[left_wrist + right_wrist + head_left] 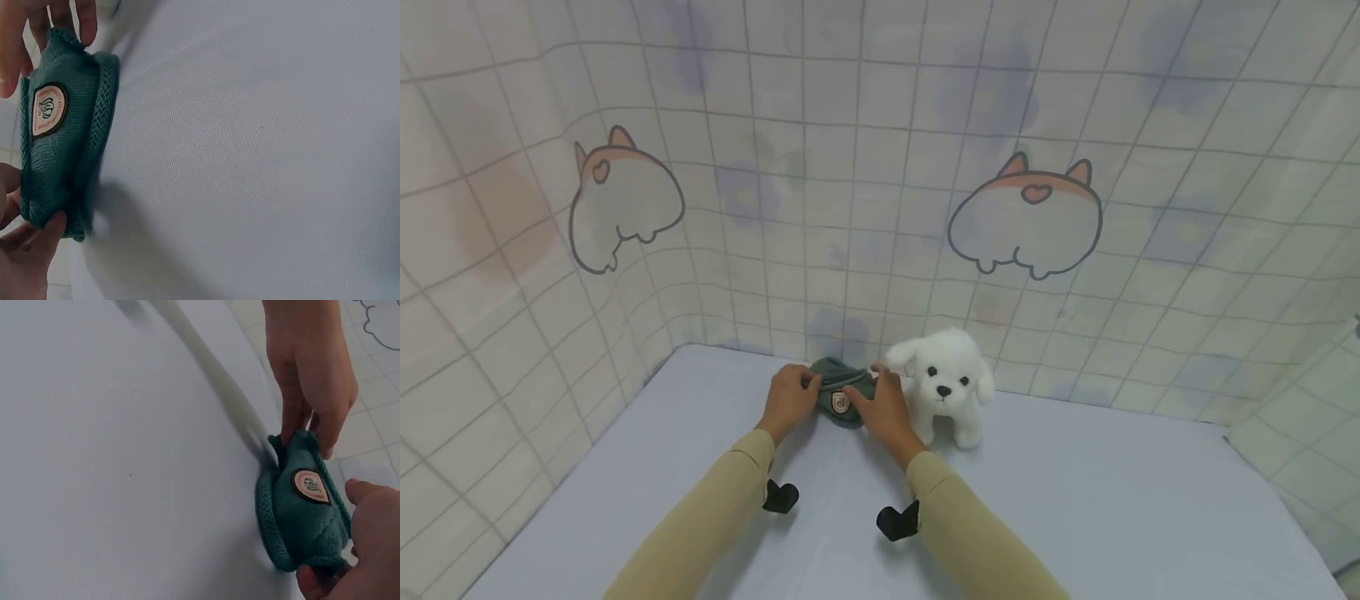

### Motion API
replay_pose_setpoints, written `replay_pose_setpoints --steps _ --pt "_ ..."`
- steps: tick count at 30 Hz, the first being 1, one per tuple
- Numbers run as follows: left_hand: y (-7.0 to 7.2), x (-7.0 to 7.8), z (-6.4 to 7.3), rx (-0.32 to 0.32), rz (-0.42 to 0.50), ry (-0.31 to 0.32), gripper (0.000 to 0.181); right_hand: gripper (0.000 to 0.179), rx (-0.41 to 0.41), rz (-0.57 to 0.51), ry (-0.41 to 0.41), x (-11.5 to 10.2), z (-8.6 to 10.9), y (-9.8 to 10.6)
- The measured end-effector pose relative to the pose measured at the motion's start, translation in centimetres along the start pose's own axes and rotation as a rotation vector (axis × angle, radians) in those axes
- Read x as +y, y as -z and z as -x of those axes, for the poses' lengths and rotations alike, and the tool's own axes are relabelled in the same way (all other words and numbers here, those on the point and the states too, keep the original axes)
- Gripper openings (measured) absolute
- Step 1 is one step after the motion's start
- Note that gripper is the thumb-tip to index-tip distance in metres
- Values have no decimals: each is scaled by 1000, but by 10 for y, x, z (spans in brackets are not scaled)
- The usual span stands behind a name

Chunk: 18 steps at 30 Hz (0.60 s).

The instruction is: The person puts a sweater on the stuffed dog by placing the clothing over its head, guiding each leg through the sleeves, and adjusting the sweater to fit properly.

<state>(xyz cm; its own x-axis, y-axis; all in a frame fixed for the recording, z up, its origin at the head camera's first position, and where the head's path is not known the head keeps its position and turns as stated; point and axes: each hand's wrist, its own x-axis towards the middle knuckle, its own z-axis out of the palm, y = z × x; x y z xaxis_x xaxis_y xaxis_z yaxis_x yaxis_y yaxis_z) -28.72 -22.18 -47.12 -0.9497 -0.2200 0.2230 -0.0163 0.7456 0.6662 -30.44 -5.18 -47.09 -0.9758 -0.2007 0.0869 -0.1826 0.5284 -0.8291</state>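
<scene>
A small green knitted garment [833, 377] with ribbed, rolled edges lies near the back of the white table. A pale patch [49, 110] with a dark border is on its front. My left hand [792, 400] pinches the garment's left end between thumb and fingers. At the other end, my right hand [886, 408] grips the knit, its thumb beside the patch. Both hands also show around the garment [303, 519] in the right wrist view. Just right of my right hand stands a white plush dog [947, 387], facing forward.
The white table [1112, 500] runs up to a grid-patterned curtain [880, 208] at the back and left, printed with cartoon corgi rears [1026, 221]. Black wrist-worn pieces [781, 497] hang below both sleeves.
</scene>
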Motion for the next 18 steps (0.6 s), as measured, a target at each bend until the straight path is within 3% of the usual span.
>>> replay_pose_setpoints --steps 3,8,12,18 --pt "3 -2 2 42 -2 6 18 59 38 105 5 -6 3 -2" --pt "11 -4 8 35 7 3 13 52 134 327 85 -16 9 -4" --pt "20 -4 18 -49 21 5 23 51 117 360 107 -22 13 -4" --pt "32 -9 27 -213 -16 3 37 49 8 332 44 -20 15 -10"
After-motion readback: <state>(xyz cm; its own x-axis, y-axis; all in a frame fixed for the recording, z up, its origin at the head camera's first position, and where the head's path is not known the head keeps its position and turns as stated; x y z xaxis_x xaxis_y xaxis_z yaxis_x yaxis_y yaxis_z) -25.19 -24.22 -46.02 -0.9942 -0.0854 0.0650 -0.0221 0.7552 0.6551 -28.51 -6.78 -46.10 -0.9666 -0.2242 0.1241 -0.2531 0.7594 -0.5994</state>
